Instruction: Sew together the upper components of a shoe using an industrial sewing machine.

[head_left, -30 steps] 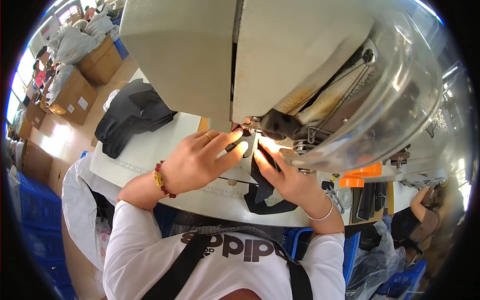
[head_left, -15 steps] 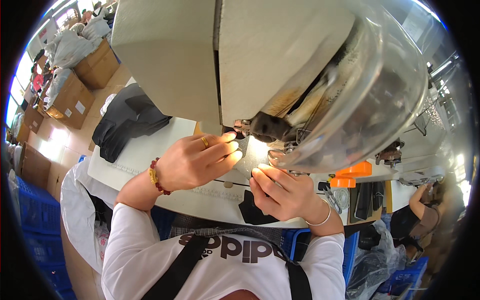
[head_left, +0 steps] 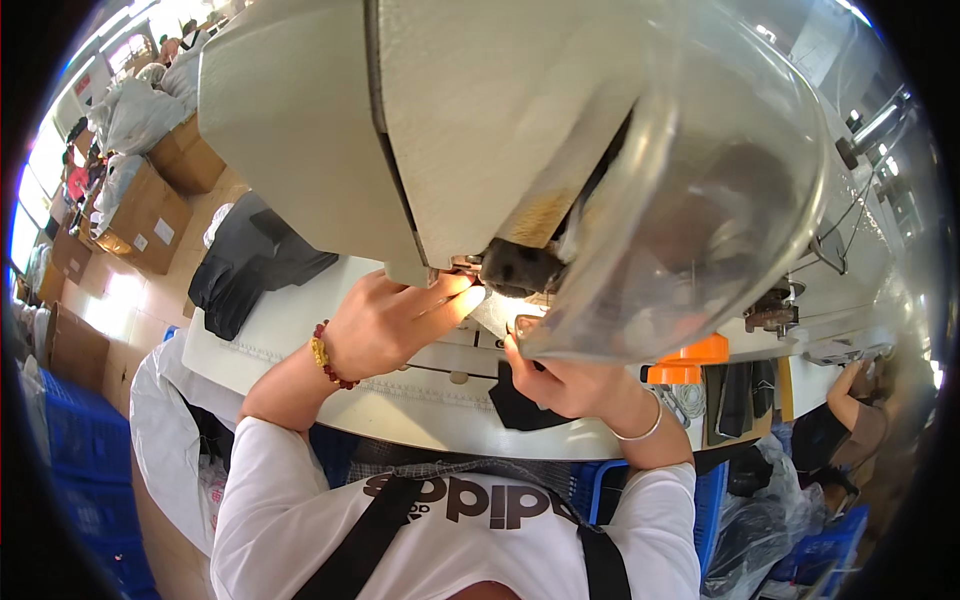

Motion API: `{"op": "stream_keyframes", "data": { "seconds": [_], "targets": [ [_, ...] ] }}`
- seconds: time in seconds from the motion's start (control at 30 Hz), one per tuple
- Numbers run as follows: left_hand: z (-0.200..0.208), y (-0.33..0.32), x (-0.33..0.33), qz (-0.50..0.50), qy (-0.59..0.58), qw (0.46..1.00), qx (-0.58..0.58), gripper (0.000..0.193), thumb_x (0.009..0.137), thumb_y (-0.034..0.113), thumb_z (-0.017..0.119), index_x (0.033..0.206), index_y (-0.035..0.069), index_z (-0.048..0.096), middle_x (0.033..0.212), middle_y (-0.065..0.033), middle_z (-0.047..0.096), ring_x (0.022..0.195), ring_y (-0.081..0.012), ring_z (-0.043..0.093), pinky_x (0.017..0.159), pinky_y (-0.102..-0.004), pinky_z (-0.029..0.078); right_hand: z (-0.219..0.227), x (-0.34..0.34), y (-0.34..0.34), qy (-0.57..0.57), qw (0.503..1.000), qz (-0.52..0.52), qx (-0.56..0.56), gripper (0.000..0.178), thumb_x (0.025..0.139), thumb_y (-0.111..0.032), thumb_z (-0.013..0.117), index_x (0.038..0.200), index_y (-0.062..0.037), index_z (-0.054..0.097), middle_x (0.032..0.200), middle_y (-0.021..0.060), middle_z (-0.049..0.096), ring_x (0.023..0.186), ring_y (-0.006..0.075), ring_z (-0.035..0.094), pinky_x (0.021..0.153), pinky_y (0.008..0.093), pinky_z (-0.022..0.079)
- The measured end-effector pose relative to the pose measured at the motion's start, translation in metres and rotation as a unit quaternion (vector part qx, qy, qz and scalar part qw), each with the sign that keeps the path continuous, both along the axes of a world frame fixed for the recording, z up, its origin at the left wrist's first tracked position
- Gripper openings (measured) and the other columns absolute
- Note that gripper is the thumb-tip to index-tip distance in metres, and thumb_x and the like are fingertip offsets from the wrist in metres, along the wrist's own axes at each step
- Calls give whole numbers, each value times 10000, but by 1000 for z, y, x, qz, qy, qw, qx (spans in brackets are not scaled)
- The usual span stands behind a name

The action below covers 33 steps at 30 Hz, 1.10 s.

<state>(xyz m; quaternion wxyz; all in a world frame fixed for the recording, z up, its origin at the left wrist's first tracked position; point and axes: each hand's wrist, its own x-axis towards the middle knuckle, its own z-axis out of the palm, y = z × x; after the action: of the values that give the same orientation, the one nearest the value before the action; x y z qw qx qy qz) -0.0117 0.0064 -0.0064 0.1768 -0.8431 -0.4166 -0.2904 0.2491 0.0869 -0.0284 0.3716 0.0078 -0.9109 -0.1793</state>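
The fingers of my left hand reach together to the needle area of a sewing machine, pressed at the edge of a small grey cloth piece under the lamp's light. My right hand is bent at the cloth's near right side, its fingertips closed there and partly behind the machine's clear guard. Beneath the right hand hangs or lies a black cloth piece; whether it joins the grey one cannot be told. The machine's head hides the needle.
A dark cloth stack lies on the white table to the left. On the right are an orange holder and black strips. Cardboard boxes and blue crates stand left. Another person's arm shows far right.
The view has shifted, with the machine head now larger and further left. My left fingers have drawn closer together at the needle area. My right hand and the black cloth have moved slightly forward.
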Motion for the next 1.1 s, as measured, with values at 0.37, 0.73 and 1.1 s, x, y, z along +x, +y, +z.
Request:
{"op": "stream_keyframes", "data": {
  "seconds": [0.37, 0.73, 1.1],
  "targets": [
    [-6, 9, -3, -13, -31, 999, 4, 476, 703, -20, 715, 1168, 79, 705, 1127, -80, 733, 810, -226, 703, 619, -332, 555, -13, 7, 17, -114, 983, -119, -79, 382, 921, -289, 724, 1228, -61, 723, 1224, 125, 711, 1108, 311, 668, 982, 442, 508],
    [-15, 12, -4, -8, -79, 996, -41, 309, 780, 36, 744, 1087, 74, 732, 1064, -68, 735, 886, -261, 682, 733, -372, 563, -15, -1, 12, 56, 994, -86, -43, 181, 754, -92, 768, 924, -136, 724, 938, 15, 678, 838, 185, 674, 702, 331, 531],
    [-26, 94, -60, 44, -245, 967, -48, 275, 854, 62, 681, 1123, 25, 724, 1019, -125, 726, 937, -286, 678, 819, -360, 530, 31, 9, -11, -31, 991, -130, -13, 226, 731, -78, 748, 951, -128, 736, 936, 33, 643, 680, 205, 604, 543, 330, 468]
  ]
}}
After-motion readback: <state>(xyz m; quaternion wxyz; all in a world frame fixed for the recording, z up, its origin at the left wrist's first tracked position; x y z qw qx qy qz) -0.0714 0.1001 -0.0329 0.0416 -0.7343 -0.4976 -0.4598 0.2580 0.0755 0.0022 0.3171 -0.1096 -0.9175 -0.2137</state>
